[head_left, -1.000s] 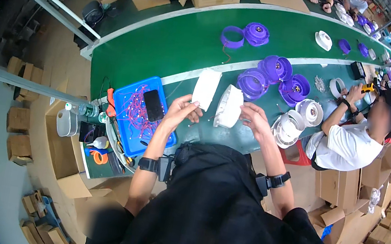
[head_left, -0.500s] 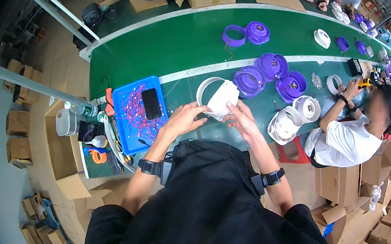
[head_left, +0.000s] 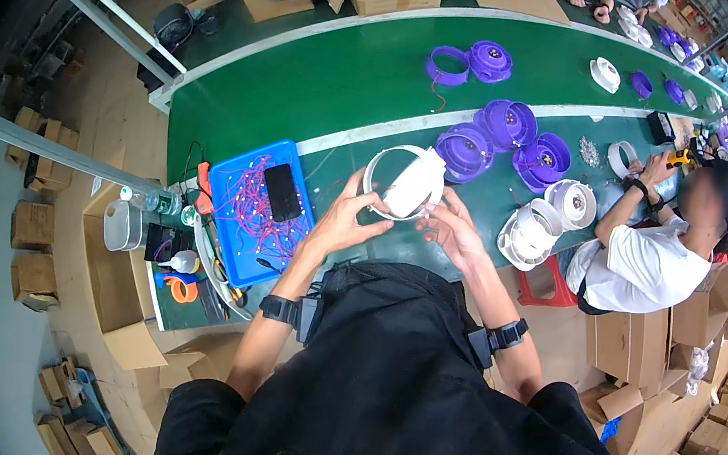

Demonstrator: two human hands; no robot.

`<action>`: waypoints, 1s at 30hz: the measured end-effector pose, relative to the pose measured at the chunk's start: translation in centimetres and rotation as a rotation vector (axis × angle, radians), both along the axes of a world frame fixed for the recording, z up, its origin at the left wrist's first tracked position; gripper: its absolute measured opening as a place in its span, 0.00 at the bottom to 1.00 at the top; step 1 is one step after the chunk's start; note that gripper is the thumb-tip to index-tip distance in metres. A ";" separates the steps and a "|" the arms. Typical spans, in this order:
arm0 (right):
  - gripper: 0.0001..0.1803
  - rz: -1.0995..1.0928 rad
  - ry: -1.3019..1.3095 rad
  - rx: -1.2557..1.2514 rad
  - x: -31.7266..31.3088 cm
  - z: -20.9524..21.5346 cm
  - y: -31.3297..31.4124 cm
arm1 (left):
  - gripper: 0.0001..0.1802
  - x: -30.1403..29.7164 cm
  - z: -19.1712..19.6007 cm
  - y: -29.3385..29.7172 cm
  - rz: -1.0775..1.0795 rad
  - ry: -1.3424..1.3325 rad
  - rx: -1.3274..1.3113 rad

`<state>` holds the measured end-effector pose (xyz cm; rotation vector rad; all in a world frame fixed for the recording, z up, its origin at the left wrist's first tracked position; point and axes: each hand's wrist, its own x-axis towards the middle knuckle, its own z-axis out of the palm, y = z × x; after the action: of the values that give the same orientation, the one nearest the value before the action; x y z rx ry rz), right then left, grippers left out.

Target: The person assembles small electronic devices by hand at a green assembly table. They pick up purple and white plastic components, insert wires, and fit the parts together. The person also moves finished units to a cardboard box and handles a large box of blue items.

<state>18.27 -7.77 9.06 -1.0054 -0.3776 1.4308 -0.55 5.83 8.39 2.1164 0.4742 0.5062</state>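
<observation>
Between my two hands is a white round plastic housing (head_left: pixel 416 186), with an open ring on its left side and a solid domed part on its right. My left hand (head_left: pixel 345 216) grips the ring's lower left rim, thumb and fingers round the edge. At the lower right edge, my right hand (head_left: pixel 457 229) has its fingers and thumb closed on the same housing. Several purple round housings (head_left: pixel 464 152) lie just beyond on the green table, and white housings (head_left: pixel 531 232) are stacked to the right of my right hand.
On the left, a blue tray (head_left: pixel 240 247) holds red wires and a black phone (head_left: pixel 281 193). Tools and bottles (head_left: pixel 165 202) lie beside it. Beyond runs a green conveyor (head_left: pixel 310 80) carrying purple and white parts. A person in white (head_left: pixel 647 267) works at the right.
The white housing has turned slightly in my hands, showing more of the ring's opening. My left fingers have moved round its outer side. The parts on the conveyor have shifted right.
</observation>
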 end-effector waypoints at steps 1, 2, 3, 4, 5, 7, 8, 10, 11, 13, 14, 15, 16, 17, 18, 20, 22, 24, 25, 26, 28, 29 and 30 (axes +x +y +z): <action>0.21 0.010 0.070 0.015 0.0 -0.1 -0.2 | 0.15 0.0 0.0 -0.1 0.004 -0.017 -0.049; 0.21 0.020 0.139 0.030 0.0 -0.3 -0.4 | 0.15 0.0 -0.1 -0.1 0.000 -0.023 -0.057; 0.21 0.030 0.189 0.032 0.1 -0.6 -0.5 | 0.15 0.0 -0.1 -0.1 -0.003 -0.029 -0.064; 0.22 0.041 0.240 0.035 0.0 -0.8 -0.6 | 0.15 0.0 0.0 -0.2 -0.006 -0.034 -0.072; 0.22 0.051 0.291 0.037 0.0 -0.9 -0.6 | 0.16 -0.1 -0.2 -0.1 -0.008 -0.025 -0.045; 0.23 0.027 0.292 -0.002 -0.1 -0.7 -0.8 | 0.16 -0.2 -0.9 0.2 -0.012 -0.006 0.007; 0.24 0.015 0.293 -0.023 -0.1 -0.5 -0.9 | 0.15 -0.3 -1.1 0.3 0.007 -0.044 -0.110; 0.23 -0.008 0.326 -0.065 0.3 -0.8 -0.9 | 0.12 -0.4 -1.6 0.4 0.044 -0.120 -0.347; 0.22 -0.014 0.343 -0.082 0.5 -0.9 -0.8 | 0.08 -0.6 -2.8 0.8 0.083 -0.207 -0.455; 0.22 -0.038 0.275 -0.105 1.0 -2.8 -1.5 | 0.19 -0.2 -2.7 1.2 0.206 -0.348 -0.942; 0.22 -0.043 0.245 -0.114 1.1 -3.2 -1.6 | 0.27 -0.3 -0.4 1.3 0.281 -0.398 -1.249; 0.21 -0.051 0.205 -0.135 1.2 -3.4 -1.7 | 0.35 -0.6 -1.4 2.6 0.302 -0.377 -1.445; 0.20 -0.041 0.170 -0.154 0.9 -3.1 -1.5 | 0.34 -1.7 -3.6 3.3 0.298 -0.566 -1.611; 0.19 -0.044 0.130 -0.176 0.9 -2.9 -1.4 | 0.34 -2.2 -4.1 3.5 0.198 -0.635 -1.648; 0.17 -0.056 0.142 -0.174 1.0 -2.8 -1.4 | 0.33 -2.7 -4.5 3.6 0.097 -0.702 -1.682; 0.14 -0.086 0.166 -0.178 1.1 -2.7 -1.5 | 0.34 -2.8 -4.0 3.6 0.148 -0.636 -1.669; 0.13 -0.079 0.167 -0.183 1.0 -2.8 -1.4 | 0.35 -2.9 -4.1 3.8 0.185 -0.510 -1.629; 0.12 -0.051 0.131 -0.213 1.0 -3.0 -1.3 | 0.35 -3.1 -4.8 4.4 0.203 -0.327 -1.558; 0.12 -0.028 0.091 -0.244 1.0 -3.1 -1.3 | 0.37 -2.9 -4.6 4.6 0.275 -0.116 -1.378; 0.12 -0.006 0.050 -0.274 1.1 -3.2 -1.4 | 0.38 -3.0 -5.1 5.0 0.242 0.005 -1.276; 0.12 -0.015 -0.005 -0.301 0.9 -2.8 -1.6 | 0.29 -2.6 -6.4 6.0 0.352 0.125 -1.024; 0.12 0.016 -0.050 -0.312 0.9 -2.3 -1.6 | 0.26 -2.8 -8.1 7.4 0.373 0.120 -0.970; 0.12 0.045 -0.094 -0.326 0.9 -2.0 -1.6 | 0.23 -3.0 -10.0 9.1 0.391 0.118 -0.918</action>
<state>19.19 -9.41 7.04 -1.3373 -0.2393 1.5192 -3.56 14.89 -1.63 1.1718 0.9793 0.2860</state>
